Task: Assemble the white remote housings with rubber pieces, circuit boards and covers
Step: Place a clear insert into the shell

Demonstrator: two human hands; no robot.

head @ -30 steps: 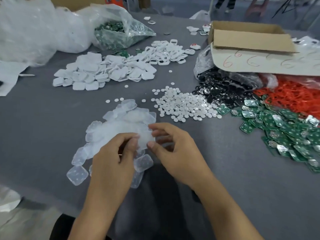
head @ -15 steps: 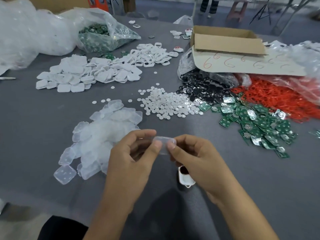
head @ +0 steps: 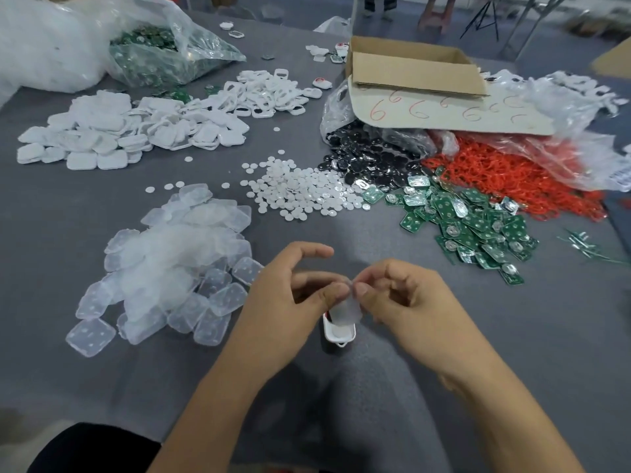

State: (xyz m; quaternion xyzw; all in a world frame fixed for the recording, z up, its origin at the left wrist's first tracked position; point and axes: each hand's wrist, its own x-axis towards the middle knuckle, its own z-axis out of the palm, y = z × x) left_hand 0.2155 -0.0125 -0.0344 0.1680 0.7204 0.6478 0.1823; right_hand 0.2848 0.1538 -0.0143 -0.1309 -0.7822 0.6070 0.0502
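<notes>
Change: one second ago both hands are at the pile of clear rubber pieces (head: 177, 261). Now they hold one rubber piece (head: 346, 305) away from the pile, low over the white housing (head: 339, 332).
Left hand (head: 290, 298): the thumb and a finger squeeze the left edge of the rubber piece. The pointing finger sticks up and touches nothing.
Right hand (head: 406, 302): the thumb and first finger squeeze the right edge. The other fingers curl in.
Where the piece is: it hangs between both hands. Its bottom edge is right at the housing, which lies near the middle of the grey table (head: 512, 353).
What it means: the picking is done. The piece looks ready to be pushed into the housing. A board and a cover are still to come.
Cardboard box (head: 416, 68): far right and open. Its inside is mostly hidden.
Far left bag (head: 177, 52): clear, with green circuit boards inside.
Middle bag (head: 403, 136): clear, with black round pieces spilling out.
Right bag (head: 560, 162): clear, with red pieces spilling out.
</notes>
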